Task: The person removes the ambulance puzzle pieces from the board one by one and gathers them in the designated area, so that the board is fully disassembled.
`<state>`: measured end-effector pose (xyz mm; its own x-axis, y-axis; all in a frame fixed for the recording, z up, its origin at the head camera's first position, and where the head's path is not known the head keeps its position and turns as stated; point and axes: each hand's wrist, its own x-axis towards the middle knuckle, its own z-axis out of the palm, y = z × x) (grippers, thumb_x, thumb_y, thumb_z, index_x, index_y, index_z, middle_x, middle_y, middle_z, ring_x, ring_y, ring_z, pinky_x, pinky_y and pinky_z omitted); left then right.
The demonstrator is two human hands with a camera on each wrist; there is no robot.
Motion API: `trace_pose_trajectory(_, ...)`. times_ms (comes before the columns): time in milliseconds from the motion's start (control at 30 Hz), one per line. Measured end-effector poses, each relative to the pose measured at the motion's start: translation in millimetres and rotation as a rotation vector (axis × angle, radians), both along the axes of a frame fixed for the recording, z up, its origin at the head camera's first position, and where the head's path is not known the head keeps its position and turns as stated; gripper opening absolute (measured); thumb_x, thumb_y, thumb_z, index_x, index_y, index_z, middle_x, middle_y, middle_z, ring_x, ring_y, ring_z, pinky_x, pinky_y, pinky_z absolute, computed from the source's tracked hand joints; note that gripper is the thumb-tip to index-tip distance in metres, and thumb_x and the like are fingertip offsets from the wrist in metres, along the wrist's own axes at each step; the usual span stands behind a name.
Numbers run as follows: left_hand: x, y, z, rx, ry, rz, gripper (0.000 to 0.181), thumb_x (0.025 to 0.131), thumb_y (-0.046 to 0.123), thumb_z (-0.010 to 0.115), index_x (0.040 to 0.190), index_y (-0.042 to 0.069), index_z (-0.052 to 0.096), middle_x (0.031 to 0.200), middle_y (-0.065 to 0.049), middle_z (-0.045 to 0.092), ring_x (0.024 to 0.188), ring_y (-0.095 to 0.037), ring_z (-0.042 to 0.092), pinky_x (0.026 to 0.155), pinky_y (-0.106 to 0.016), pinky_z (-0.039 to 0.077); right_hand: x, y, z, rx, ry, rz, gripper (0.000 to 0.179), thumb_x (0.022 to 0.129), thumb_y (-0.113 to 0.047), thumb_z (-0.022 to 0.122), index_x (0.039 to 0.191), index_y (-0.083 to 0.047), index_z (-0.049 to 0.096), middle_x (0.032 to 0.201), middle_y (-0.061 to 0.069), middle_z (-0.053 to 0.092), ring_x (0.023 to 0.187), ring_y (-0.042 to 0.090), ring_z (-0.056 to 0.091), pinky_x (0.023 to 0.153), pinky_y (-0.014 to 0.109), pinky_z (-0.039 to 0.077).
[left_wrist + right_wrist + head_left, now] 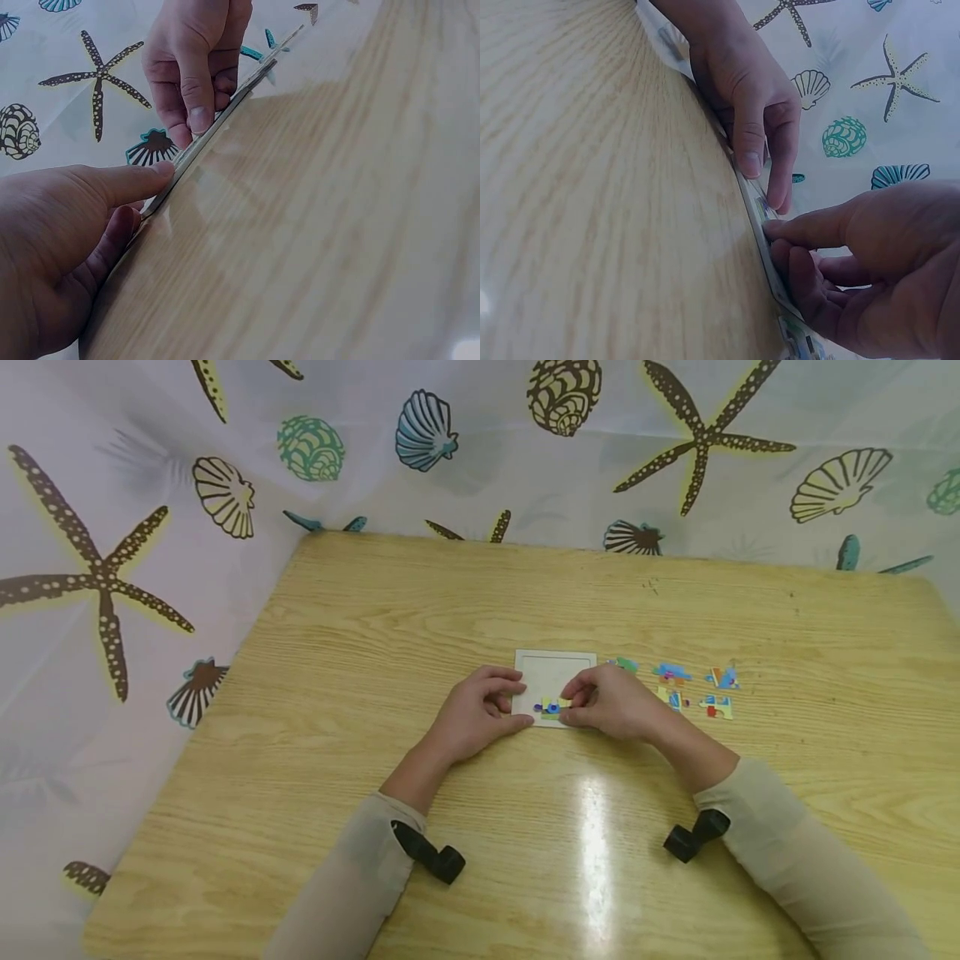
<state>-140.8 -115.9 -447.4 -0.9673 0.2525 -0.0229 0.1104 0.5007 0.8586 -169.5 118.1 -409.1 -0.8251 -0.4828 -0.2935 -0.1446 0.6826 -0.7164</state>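
Observation:
A white puzzle board [555,670] with a raised rim lies flat on the table. My left hand [476,710] holds its left side, thumb on the near left corner and fingers along the edge. Over the near right part of the board, my right hand [618,702] pinches a small jigsaw piece [553,707] in yellow, blue and purple between thumb and fingers. The right fingers partly cover that piece. In the right wrist view the left hand [750,112] appears across the board from the right hand [885,262].
Several loose jigsaw pieces [671,673] lie in two rows right of the board, the nearest partly behind my right hand. The wooden table [360,635] spreads around them. A shell-and-starfish patterned cloth [495,468] hangs along the back and left edges.

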Motion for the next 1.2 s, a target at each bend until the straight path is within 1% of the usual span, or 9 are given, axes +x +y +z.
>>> trace_pose_trajectory(100,-0.8,0.7,-0.4,-0.004,-0.001,-0.005,0.041,0.082,0.020,0.084,0.119,0.006,0.072,0.132,0.001,0.059,0.088,-0.014,0.058,0.078,-0.024,0.051,-0.8,0.0,1.0,0.021,-0.014,0.000,0.027,0.090,-0.021,0.075,0.109,-0.003,0.067,0.093,0.006,0.065,0.079,0.015,0.059,0.076,0.029,0.049)
trace_pose_trajectory(200,-1.3,0.7,-0.7,-0.008,0.002,-0.008,0.041,0.082,0.020,0.084,0.119,0.006,0.072,0.133,0.001,0.059,0.088,-0.015,0.058,0.078,-0.025,0.051,-1.3,-0.2,1.4,0.033,-0.008,0.016,0.027,0.091,-0.021,0.074,0.110,-0.003,0.066,0.094,0.007,0.065,0.081,0.016,0.059,0.077,0.031,0.049)
trace_pose_trajectory(333,-1.8,0.3,-0.5,-0.012,0.007,-0.006,0.041,0.082,0.021,0.084,0.119,0.006,0.072,0.133,0.001,0.059,0.088,-0.014,0.058,0.078,-0.026,0.052,-0.9,-1.9,3.4,0.050,0.031,0.047,0.028,0.092,-0.020,0.073,0.114,-0.005,0.066,0.096,0.007,0.067,0.085,0.018,0.062,0.081,0.034,0.050)
trace_pose_trajectory(467,-1.9,-0.2,0.4,-0.014,0.003,-0.004,0.041,0.082,0.020,0.084,0.118,0.006,0.072,0.132,0.000,0.059,0.087,-0.014,0.058,0.078,-0.026,0.051,0.3,-3.1,4.4,0.056,0.056,0.056,0.031,0.090,-0.022,0.076,0.115,-0.007,0.068,0.098,0.008,0.069,0.089,0.020,0.063,0.084,0.037,0.052)
trace_pose_trajectory(567,-1.9,-0.6,0.4,-0.011,0.002,-0.006,0.041,0.082,0.020,0.084,0.119,0.006,0.072,0.132,0.000,0.059,0.087,-0.014,0.058,0.078,-0.025,0.051,0.5,-3.7,4.8,0.060,0.054,0.058,0.031,0.089,-0.022,0.077,0.114,-0.006,0.068,0.099,0.008,0.069,0.091,0.020,0.063,0.085,0.037,0.051)
trace_pose_trajectory(767,-1.2,-1.6,-1.2,0.013,-0.019,-0.007,0.041,0.081,0.019,0.084,0.118,0.006,0.072,0.128,0.000,0.060,0.088,-0.014,0.057,0.077,-0.024,0.050,-1.5,-7.0,8.0,0.101,0.035,0.088,0.031,0.088,-0.022,0.078,0.112,-0.005,0.066,0.093,0.006,0.066,0.085,0.019,0.059,0.081,0.034,0.049)
trace_pose_trajectory(933,-0.8,-1.8,-0.9,0.011,-0.007,-0.005,0.042,0.081,0.019,0.085,0.118,0.005,0.072,0.128,0.000,0.060,0.088,-0.015,0.057,0.077,-0.023,0.051,-4.6,-8.2,9.2,0.112,0.015,0.112,0.032,0.089,-0.022,0.077,0.112,-0.004,0.064,0.095,0.007,0.065,0.086,0.019,0.059,0.081,0.034,0.049)
trace_pose_trajectory(1033,-0.9,-0.7,0.4,0.009,-0.002,-0.009,0.041,0.081,0.019,0.084,0.118,0.005,0.072,0.129,0.000,0.060,0.089,-0.015,0.057,0.077,-0.023,0.050,-5.8,-8.0,9.5,0.116,0.007,0.108,0.031,0.090,-0.022,0.076,0.112,-0.004,0.064,0.097,0.007,0.065,0.088,0.020,0.059,0.082,0.035,0.049)
trace_pose_trajectory(1200,-0.1,0.1,2.2,0.005,-0.011,-0.007,0.041,0.082,0.020,0.084,0.118,0.006,0.072,0.127,0.000,0.060,0.089,-0.015,0.057,0.078,-0.025,0.050,-6.7,-8.8,10.9,0.136,-0.001,0.105,0.029,0.093,-0.023,0.072,0.111,-0.003,0.063,0.095,0.007,0.064,0.085,0.019,0.058,0.081,0.034,0.049)
